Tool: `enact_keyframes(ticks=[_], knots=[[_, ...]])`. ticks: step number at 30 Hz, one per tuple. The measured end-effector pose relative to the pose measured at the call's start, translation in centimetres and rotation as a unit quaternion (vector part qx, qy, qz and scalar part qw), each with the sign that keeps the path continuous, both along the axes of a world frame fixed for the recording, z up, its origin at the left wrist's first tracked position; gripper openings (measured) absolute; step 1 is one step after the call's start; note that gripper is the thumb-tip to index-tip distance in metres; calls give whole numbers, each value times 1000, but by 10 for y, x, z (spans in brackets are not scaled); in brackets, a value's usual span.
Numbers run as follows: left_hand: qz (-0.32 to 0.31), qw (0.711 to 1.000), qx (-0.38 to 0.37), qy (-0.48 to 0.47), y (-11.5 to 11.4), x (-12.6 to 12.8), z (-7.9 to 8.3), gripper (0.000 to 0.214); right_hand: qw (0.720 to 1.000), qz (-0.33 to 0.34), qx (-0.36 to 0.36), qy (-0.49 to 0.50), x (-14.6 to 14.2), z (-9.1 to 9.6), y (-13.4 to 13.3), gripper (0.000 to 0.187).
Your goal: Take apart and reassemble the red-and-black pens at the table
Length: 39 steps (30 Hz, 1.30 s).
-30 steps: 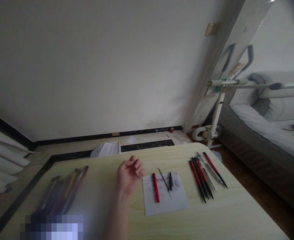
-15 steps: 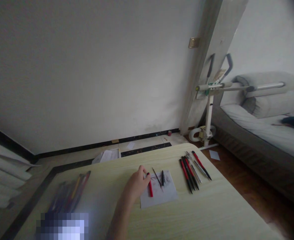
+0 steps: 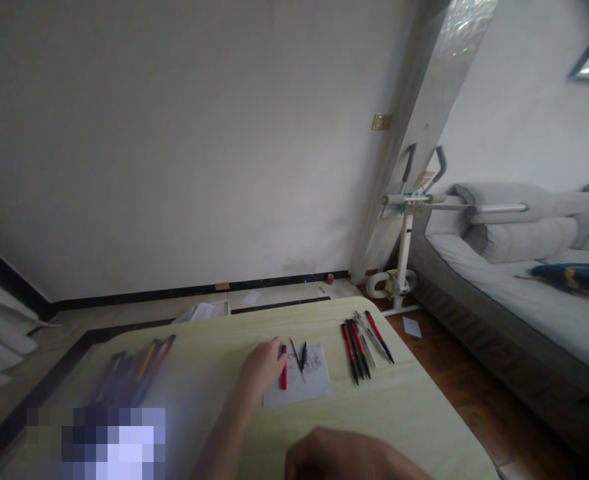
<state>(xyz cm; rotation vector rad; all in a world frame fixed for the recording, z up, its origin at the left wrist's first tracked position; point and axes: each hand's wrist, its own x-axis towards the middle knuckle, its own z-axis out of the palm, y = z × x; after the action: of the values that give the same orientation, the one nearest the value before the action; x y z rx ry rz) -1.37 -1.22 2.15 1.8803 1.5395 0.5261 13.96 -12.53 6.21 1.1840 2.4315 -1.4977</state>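
My left hand (image 3: 264, 363) reaches across the table, its fingers curled closed at the upper end of a red pen barrel (image 3: 284, 370). The barrel is over the left part of a white sheet of paper (image 3: 294, 396) with dark scribbles. Just right of it, a thin pen refill (image 3: 297, 357) and a short black pen part (image 3: 303, 357) lie on the sheet. My right hand (image 3: 347, 457) is at the bottom edge, blurred and partly cut off; its fingers are hidden.
Several red-and-black pens (image 3: 357, 350) and clear pens lie at the table's right. A blurred bundle of pens (image 3: 134, 370) is at the left. Behind the table (image 3: 414, 413) stand a wall and white exercise equipment (image 3: 404, 253); a sofa (image 3: 474, 293) is to the right.
My right hand has come into view at the bottom. The whole view has shifted, while my left hand stays at the red pen barrel.
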Motion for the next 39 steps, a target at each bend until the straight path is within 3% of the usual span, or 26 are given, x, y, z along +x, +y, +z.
enact_keyframes(ticks=[2,5,8,15,21,31,36,39], knots=[[-9,1000,5,3,0,0,-1,14,997,-47,56,-1,10,-4,27,20],[-24,999,15,20,1,-1,0,14,949,-197,240,-50,10,-14,62,19],[-28,999,9,19,1,-1,1,10,911,-254,306,-111,-1,-24,86,18],[-27,1000,5,-5,3,1,-3,10,890,-234,342,-189,-17,-32,101,23],[-48,997,41,46,6,3,-9,10,890,-223,342,-201,-16,-31,101,23],[-67,995,58,40,4,2,-10,14,891,-220,349,-187,-14,-36,99,20],[-60,997,48,-21,5,-1,-3,22,892,-224,349,-179,-16,-35,100,21],[-31,993,34,-107,7,-9,1,28,897,-220,343,-170,-17,-37,100,22]])
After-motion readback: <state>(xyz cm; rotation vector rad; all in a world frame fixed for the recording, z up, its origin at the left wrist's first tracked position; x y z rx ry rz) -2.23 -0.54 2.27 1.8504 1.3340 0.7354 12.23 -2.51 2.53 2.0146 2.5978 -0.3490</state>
